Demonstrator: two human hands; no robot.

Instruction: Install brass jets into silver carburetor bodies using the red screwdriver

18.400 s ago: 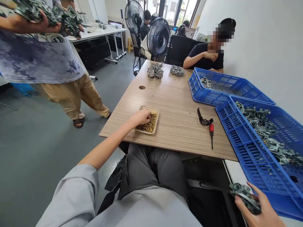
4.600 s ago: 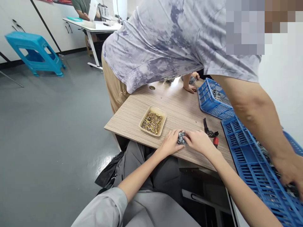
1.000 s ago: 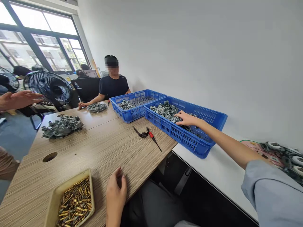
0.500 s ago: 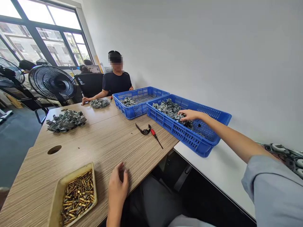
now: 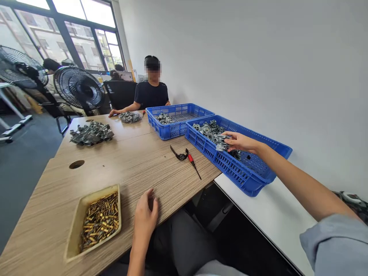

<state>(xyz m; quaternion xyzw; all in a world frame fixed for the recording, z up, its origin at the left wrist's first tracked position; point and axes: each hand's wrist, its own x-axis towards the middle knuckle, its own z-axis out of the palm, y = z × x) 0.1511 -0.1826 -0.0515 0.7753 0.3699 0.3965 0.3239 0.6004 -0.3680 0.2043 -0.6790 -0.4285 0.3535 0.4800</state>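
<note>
My right hand (image 5: 240,141) reaches into the near blue crate (image 5: 244,174) and is closed on a grey metal part (image 5: 221,142), lifted just above the heap of similar parts (image 5: 208,128). My left hand (image 5: 146,217) rests at the front edge of the wooden table (image 5: 129,161), its fingers curled loosely with nothing visible in them. A beige tray of brass screws (image 5: 97,220) lies just left of that hand.
A second blue crate (image 5: 178,119) with a few parts stands behind the first. A red-handled screwdriver (image 5: 193,163) and a dark tool (image 5: 179,155) lie beside the crates. Piles of metal parts (image 5: 91,133) sit farther back, near a seated person (image 5: 151,94). Two fans (image 5: 79,88) stand at left.
My right hand has closed on a metal part and raised it out of the heap in the crate. The view has swung slightly left. My left hand has stayed in place.
</note>
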